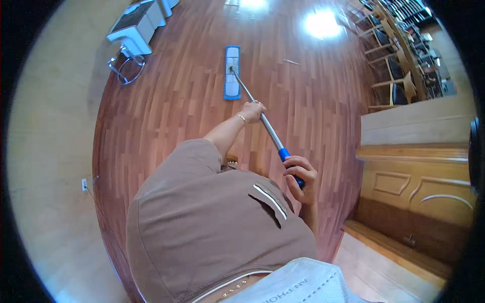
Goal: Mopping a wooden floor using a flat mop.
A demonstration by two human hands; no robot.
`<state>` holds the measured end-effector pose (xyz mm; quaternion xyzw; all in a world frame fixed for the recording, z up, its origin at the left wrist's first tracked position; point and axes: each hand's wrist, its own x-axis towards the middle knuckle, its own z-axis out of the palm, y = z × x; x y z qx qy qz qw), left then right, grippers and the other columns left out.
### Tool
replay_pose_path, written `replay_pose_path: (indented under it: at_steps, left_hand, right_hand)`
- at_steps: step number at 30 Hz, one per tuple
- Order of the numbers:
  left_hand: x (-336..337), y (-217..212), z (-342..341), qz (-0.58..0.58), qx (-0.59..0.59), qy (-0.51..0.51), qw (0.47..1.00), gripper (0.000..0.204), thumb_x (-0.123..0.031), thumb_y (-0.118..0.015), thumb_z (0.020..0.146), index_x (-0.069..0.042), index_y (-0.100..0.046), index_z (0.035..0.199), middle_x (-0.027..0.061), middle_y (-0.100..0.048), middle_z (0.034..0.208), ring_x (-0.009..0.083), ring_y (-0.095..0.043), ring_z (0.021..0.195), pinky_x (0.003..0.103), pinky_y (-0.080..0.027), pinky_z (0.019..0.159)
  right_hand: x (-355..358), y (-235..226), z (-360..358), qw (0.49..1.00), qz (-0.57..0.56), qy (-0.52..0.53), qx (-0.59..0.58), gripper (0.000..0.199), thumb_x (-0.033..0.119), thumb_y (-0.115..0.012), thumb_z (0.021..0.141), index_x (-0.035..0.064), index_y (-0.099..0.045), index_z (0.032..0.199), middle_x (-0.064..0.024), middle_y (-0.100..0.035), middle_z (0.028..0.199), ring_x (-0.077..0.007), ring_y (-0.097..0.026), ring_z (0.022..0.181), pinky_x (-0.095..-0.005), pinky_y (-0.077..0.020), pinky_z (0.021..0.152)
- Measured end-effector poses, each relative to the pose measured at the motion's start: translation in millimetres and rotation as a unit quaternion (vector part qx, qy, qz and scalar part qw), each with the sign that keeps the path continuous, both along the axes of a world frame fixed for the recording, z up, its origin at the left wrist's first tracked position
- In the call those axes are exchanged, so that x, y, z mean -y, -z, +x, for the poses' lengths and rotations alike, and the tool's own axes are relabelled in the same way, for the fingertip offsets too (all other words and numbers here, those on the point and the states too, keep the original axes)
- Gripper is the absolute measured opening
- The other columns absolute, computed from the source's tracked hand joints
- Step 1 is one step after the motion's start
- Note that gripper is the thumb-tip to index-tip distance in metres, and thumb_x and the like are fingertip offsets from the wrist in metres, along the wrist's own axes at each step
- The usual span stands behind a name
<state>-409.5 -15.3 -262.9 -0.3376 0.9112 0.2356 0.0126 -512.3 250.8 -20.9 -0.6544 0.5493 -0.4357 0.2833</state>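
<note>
A flat mop (232,86) with a long head, pale on top and edged in blue, lies on the wood floor ahead of me. From its middle a silver pole slants back toward my body and ends in a blue and black grip. My left hand (252,111), a bracelet at its wrist, is closed round the pole partway along. Close to my right side, my right hand (301,177) wraps the grip near the pole's end. Part of that grip is covered by the fingers.
Along the left wall stand a white cabinet (143,31) and a chrome ring-shaped stand (126,65). Chairs (396,83) line a long table at the far right. A wooden door (419,192) is at the right. A thin pale strip (291,62) lies on the floor right of the mop head.
</note>
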Motion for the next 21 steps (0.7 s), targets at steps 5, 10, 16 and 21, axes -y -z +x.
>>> replay_pose_path:
  at_steps: [5, 10, 16, 21]
  left_hand:
    - [6, 0, 75, -0.012, 0.004, -0.081, 0.997, 0.012, -0.018, -0.063, 0.073, -0.018, -0.066, 0.085, 0.0038, -0.063, 0.100, 0.0253, -0.056, 0.109, 0.048, -0.048, 0.084]
    - [-2, 6, 138, -0.004, 0.006, -0.168, 0.986, 0.008, -0.015, -0.060, 0.074, -0.016, -0.066, 0.080, 0.0048, -0.064, 0.095, 0.0273, -0.059, 0.103, 0.047, -0.049, 0.082]
    - [-20, 23, 184, -0.062, -0.046, -0.181, 0.980, 0.006, -0.018, -0.061, 0.073, -0.013, -0.064, 0.073, 0.0084, -0.063, 0.083, 0.0290, -0.060, 0.091, 0.045, -0.049, 0.079]
    - [-42, 28, 194, -0.102, -0.115, -0.173, 0.973, 0.020, -0.029, -0.063, 0.075, -0.010, -0.062, 0.068, 0.0127, -0.062, 0.078, 0.0325, -0.058, 0.084, 0.046, -0.047, 0.079]
  right_hand:
    - [35, 7, 25, 0.993, -0.002, -0.117, 0.003, 0.011, 0.011, -0.059, 0.070, 0.0027, -0.064, 0.076, -0.0168, -0.067, 0.097, -0.0363, -0.056, 0.113, -0.0462, -0.0398, 0.097]
    - [52, 15, 45, 0.983, 0.034, -0.179, -0.011, 0.011, 0.012, -0.058, 0.071, 0.0037, -0.062, 0.075, -0.0140, -0.068, 0.099, -0.0364, -0.054, 0.117, -0.0476, -0.0359, 0.100]
    - [51, 20, 59, 0.980, 0.063, -0.189, 0.010, 0.011, 0.015, -0.058, 0.072, 0.0048, -0.062, 0.073, -0.0111, -0.069, 0.097, -0.0314, -0.055, 0.117, -0.0463, -0.0322, 0.102]
    - [37, -4, 62, 0.980, 0.075, -0.182, -0.002, 0.012, 0.016, -0.058, 0.072, 0.0053, -0.063, 0.071, -0.0098, -0.069, 0.097, -0.0289, -0.057, 0.117, -0.0456, -0.0292, 0.104]
